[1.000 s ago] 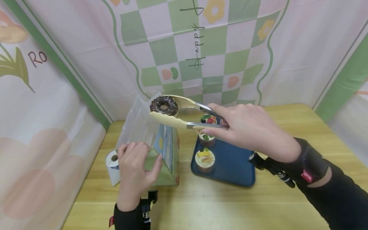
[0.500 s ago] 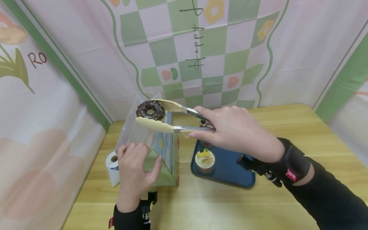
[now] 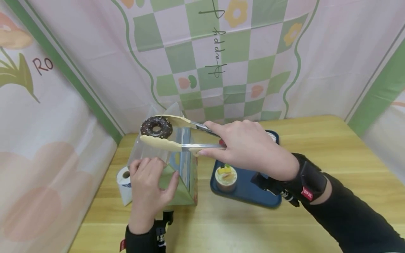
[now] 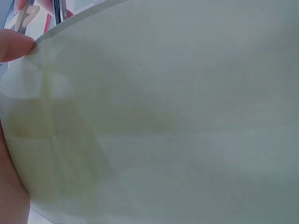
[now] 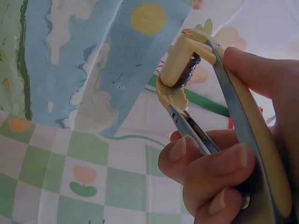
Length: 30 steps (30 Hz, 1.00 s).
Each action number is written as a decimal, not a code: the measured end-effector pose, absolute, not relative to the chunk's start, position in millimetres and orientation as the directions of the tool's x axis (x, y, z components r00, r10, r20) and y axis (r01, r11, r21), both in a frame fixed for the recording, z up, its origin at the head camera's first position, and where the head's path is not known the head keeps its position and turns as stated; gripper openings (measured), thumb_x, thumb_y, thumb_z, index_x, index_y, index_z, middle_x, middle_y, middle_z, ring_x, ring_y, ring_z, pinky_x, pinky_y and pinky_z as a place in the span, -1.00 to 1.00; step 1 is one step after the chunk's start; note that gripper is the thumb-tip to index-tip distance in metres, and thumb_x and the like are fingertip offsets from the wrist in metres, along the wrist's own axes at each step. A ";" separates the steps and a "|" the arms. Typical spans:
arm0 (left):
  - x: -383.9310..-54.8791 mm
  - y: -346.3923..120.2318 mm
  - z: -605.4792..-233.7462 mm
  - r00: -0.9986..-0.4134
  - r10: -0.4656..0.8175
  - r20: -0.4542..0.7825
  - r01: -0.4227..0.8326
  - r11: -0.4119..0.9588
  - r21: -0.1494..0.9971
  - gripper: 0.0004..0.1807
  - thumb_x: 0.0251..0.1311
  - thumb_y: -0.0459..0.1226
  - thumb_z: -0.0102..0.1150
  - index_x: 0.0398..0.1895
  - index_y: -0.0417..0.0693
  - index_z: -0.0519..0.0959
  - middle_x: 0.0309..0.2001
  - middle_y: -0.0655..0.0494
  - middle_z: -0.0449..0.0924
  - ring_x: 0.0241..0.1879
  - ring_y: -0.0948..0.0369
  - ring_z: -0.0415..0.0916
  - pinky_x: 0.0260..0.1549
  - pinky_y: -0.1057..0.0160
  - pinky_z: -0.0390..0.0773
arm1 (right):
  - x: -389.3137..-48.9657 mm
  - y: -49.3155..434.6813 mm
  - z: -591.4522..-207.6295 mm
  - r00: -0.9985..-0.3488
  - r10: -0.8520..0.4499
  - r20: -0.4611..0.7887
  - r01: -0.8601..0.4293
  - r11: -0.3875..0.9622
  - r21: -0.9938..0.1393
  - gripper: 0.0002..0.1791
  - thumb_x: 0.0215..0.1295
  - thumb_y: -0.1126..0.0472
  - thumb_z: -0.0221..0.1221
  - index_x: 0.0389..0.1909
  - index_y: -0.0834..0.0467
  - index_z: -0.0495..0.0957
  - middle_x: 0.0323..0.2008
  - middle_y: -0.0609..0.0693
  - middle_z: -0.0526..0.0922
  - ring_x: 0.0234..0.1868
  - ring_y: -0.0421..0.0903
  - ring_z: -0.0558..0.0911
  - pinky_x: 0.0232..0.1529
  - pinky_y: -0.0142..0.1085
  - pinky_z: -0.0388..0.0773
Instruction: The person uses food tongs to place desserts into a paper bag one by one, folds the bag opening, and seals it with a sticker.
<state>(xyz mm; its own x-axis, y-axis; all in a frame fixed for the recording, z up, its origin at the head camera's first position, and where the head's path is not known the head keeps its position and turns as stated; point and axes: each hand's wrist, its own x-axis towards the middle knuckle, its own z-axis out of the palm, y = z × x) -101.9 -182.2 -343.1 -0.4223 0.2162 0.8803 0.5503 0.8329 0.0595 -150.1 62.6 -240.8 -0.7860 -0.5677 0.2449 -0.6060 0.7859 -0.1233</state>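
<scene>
My right hand (image 3: 250,146) grips a pair of steel tongs (image 3: 202,147) with cream scalloped tips. Pinched between those tips is a chocolate-glazed donut (image 3: 165,127) with light sprinkles, held over the mouth of a paper bag. The right wrist view shows the donut (image 5: 180,63) edge-on, its pale side toward the camera. The green bag (image 3: 177,189) stands upright with a blue painted side panel. My left hand (image 3: 150,182) holds its near rim, fingers curled over the edge and thumb along the side. Translucent sheeting (image 3: 148,151) rises from the bag's opening.
A blue tray (image 3: 250,195) lies right of the bag. On it stands a dessert cup (image 3: 226,179) with yellow fruit; my right hand hides other items behind. A white paper roll (image 3: 126,189) stands left of the bag. A printed cloth (image 3: 209,49) hangs behind the table.
My right hand has moved left and slightly down with the tongs, bringing the donut from the bag's far right side to over its opening. The left hand has stayed on the rim.
</scene>
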 end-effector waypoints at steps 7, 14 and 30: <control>-102.9 -181.1 -342.9 -0.420 0.219 0.881 0.552 0.832 0.057 -0.62 0.19 -0.02 0.03 -0.59 -0.10 0.37 -0.64 0.13 0.34 -0.54 0.17 0.23 -0.18 0.05 0.21 | -150.1 58.3 -242.8 -0.787 -0.576 0.224 -0.609 0.783 -0.127 -0.14 0.16 -0.50 0.04 0.38 -0.08 0.37 -0.76 -0.18 0.40 -0.74 -0.20 0.36 -0.72 -0.30 0.19; -102.5 -181.3 -342.8 -0.419 0.217 0.882 0.546 0.836 0.054 -0.65 0.16 -0.03 0.06 -0.58 -0.11 0.39 -0.63 0.13 0.37 -0.53 0.16 0.25 -0.17 0.04 0.21 | -150.7 56.7 -243.7 -0.783 -0.579 0.229 -0.613 0.780 -0.126 -0.09 0.12 -0.52 0.05 0.38 -0.05 0.36 -0.77 -0.16 0.38 -0.77 -0.19 0.32 -0.74 -0.32 0.14; -101.9 -180.5 -343.9 -0.420 0.211 0.883 0.554 0.830 0.065 -0.68 0.10 -0.07 0.08 -0.58 -0.12 0.38 -0.63 0.12 0.36 -0.53 0.15 0.25 -0.17 0.04 0.18 | -145.7 86.0 -255.1 -0.810 -0.513 0.283 -0.571 0.801 -0.181 -0.09 0.09 -0.48 0.13 0.37 -0.03 0.37 -0.74 -0.20 0.35 -0.71 -0.24 0.31 -0.64 -0.33 0.16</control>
<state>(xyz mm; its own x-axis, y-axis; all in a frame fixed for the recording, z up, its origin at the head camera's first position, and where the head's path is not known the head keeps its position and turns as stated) -101.9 -180.5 -343.9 -0.4198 0.2105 0.8828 0.5538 0.8301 0.0654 -145.7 86.0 -255.1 -0.8104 -0.5133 0.2825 -0.5705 0.8011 -0.1809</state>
